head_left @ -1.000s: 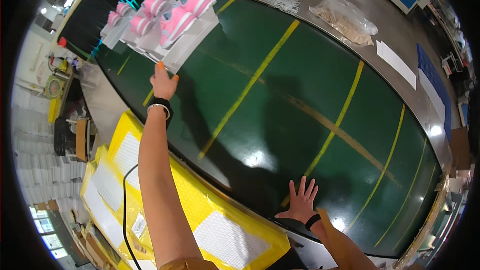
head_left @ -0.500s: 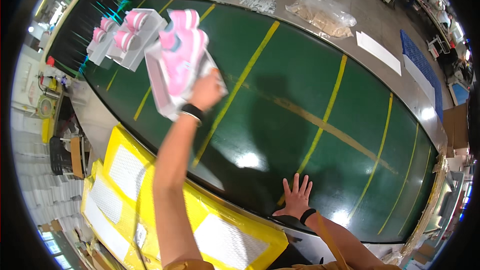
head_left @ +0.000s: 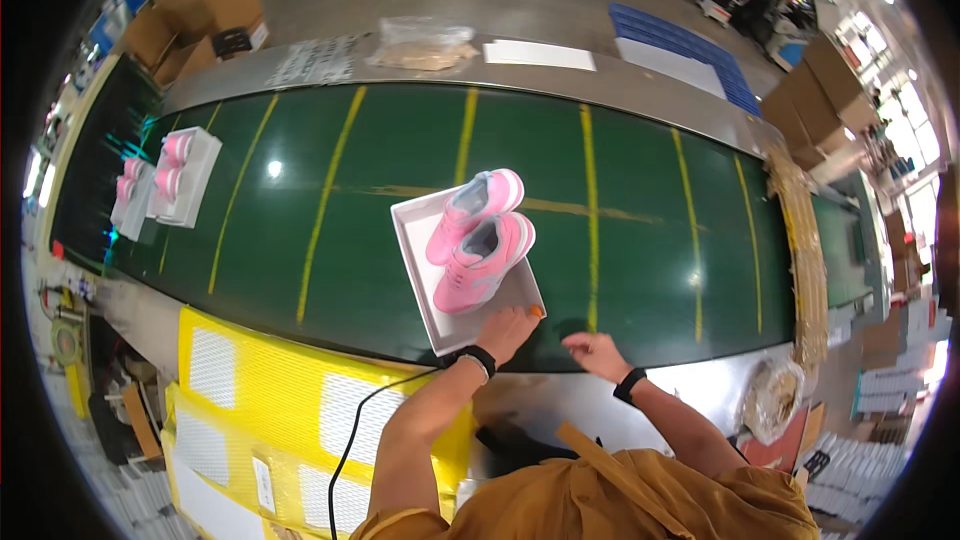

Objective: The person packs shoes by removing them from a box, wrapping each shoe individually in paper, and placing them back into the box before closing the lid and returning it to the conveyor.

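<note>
A white open shoebox [head_left: 410, 250] lies at a slant on the green belt in front of me. Inside it a pair of pink sneakers [head_left: 468, 278] stands with white-banded heels toward the far right. My left hand [head_left: 507, 333] grips the box's near wall close to its right corner, where a small orange patch shows. To the right of the box, over the belt's near edge, my right hand [head_left: 600, 353] is closed with its fingers curled in. Nothing shows in it, and it does not touch the box.
Two more boxes with pink shoes [head_left: 172, 180] stand at the belt's far left. Yellow padded sheets [head_left: 310, 395] and a black cable lie at the near left. Along the far metal ledge are a plastic bag [head_left: 425, 45] and white card [head_left: 540, 55].
My left hand has brought the shoebox from the left toward me and to the right. My right hand, earlier spread flat on the belt, has lifted and curled. The view has shifted.
</note>
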`<state>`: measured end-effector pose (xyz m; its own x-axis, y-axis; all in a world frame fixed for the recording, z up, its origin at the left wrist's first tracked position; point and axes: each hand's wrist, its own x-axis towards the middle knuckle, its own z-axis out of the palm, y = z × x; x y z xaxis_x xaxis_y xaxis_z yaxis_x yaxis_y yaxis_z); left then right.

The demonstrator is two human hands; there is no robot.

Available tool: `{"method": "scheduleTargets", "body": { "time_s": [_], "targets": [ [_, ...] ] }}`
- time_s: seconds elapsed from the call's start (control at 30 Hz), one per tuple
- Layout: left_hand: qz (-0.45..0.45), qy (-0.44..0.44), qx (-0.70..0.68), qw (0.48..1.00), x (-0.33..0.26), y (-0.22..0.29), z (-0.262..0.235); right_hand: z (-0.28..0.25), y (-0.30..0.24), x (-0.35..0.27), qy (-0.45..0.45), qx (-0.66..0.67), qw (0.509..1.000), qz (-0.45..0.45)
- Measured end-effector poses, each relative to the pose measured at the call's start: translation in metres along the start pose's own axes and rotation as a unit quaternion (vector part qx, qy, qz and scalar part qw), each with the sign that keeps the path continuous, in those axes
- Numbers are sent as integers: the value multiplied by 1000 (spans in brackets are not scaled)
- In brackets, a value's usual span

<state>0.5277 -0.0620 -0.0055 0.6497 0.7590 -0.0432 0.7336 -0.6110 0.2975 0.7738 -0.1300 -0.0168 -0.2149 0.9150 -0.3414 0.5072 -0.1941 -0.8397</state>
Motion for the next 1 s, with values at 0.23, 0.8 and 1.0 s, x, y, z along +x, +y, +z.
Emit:
{"method": "scheduleTargets", "body": {
  "time_s": [0.23,0.8,1.0],
  "targets": [
    [131,-16,-59,990,-11,158,6,-138,-106,-61,243,-316,875,-275],
    [139,-68,-42,987,-78,353,101,-297,8,-276,-27,-500,861,-93],
    [74,-99,-94,988,-19,398,80,-302,141,-370,250,-422,867,87]
  ]
}}
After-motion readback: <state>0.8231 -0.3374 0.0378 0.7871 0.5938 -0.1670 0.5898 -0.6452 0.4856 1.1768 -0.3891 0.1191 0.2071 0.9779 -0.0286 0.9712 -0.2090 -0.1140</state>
